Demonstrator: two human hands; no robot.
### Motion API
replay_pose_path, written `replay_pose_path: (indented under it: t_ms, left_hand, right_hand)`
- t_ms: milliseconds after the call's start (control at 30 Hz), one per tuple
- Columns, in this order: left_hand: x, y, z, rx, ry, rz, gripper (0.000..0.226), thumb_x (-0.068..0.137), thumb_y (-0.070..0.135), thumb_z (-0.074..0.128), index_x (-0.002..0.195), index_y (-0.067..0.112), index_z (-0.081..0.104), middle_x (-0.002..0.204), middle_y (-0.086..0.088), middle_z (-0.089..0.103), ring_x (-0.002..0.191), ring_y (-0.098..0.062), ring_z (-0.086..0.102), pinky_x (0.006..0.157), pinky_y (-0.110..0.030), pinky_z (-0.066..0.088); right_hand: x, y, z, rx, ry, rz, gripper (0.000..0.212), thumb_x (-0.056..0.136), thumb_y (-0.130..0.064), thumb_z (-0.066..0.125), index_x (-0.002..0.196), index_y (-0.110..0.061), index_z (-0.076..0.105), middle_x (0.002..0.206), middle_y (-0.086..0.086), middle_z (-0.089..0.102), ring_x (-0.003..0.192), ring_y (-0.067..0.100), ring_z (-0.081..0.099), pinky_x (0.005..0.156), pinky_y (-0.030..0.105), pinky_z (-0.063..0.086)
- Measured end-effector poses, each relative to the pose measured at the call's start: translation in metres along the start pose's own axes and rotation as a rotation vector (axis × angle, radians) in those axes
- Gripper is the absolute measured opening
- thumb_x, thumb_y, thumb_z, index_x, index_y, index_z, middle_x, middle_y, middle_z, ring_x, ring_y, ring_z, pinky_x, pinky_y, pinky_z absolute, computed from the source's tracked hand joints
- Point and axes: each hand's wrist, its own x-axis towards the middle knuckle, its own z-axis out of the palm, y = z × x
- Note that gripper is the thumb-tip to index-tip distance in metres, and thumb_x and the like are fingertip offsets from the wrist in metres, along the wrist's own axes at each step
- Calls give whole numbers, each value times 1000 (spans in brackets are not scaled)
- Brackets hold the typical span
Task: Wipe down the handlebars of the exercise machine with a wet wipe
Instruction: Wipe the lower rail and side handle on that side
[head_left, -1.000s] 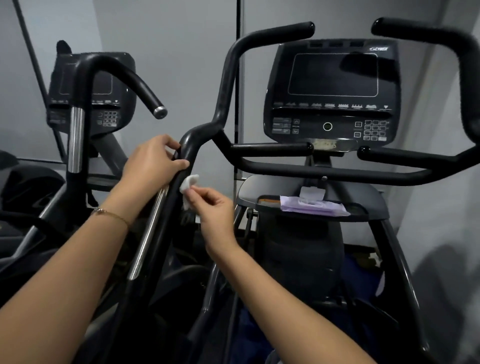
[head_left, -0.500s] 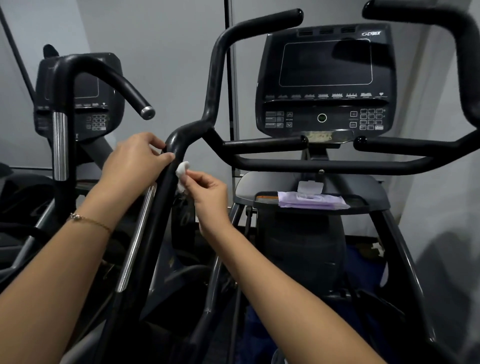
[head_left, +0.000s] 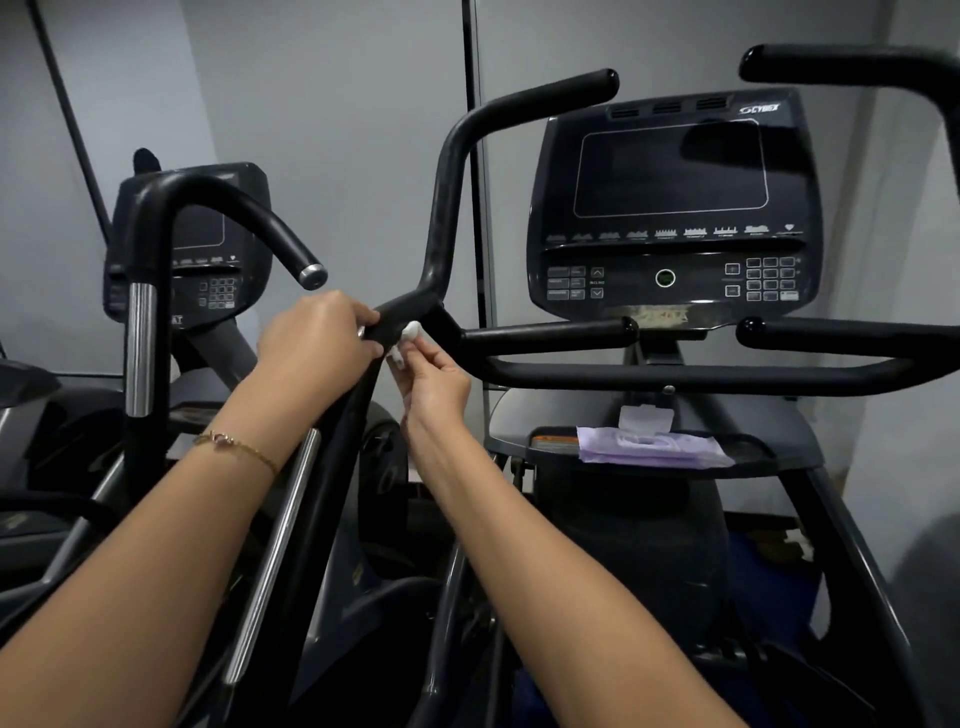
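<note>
Right hand (head_left: 434, 387) pinches a small, bunched white wet wipe (head_left: 412, 332) between thumb and fingertips, holding it against the black handlebar (head_left: 445, 208) at the bend where its branches meet. Left hand (head_left: 317, 345) grips the same bar just beside the wipe, fingers curled over the top, and a thin gold bracelet (head_left: 236, 447) circles that wrist. Further right, the dark console (head_left: 670, 208) stands above a tray (head_left: 779, 454) that carries a lilac wipe pack (head_left: 649, 449) with its lid flipped up. At the left stands a 2nd machine (head_left: 192, 244).
</note>
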Motion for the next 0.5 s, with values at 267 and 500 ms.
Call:
replay_pose_path:
  t_ms: [267, 500]
  left_hand:
    - [1, 0, -1, -20, -6, -22, 39, 88, 25, 62, 127, 27, 59, 116, -5, 65, 106, -28, 59, 75, -32, 41]
    - [-3, 4, 0, 19, 25, -48, 39, 90, 25, 59, 129, 29, 56, 118, -7, 63, 107, -29, 58, 72, -29, 39]
  right_hand:
    - [9, -2, -7, 37, -22, 90, 21, 88, 9, 53, 106, 6, 61, 82, 4, 64, 62, 6, 59, 73, 21, 55]
    - [57, -15, 1, 109, 111, 134, 27, 87, 7, 55, 114, 8, 59, 75, 6, 60, 60, 10, 56, 78, 26, 57]
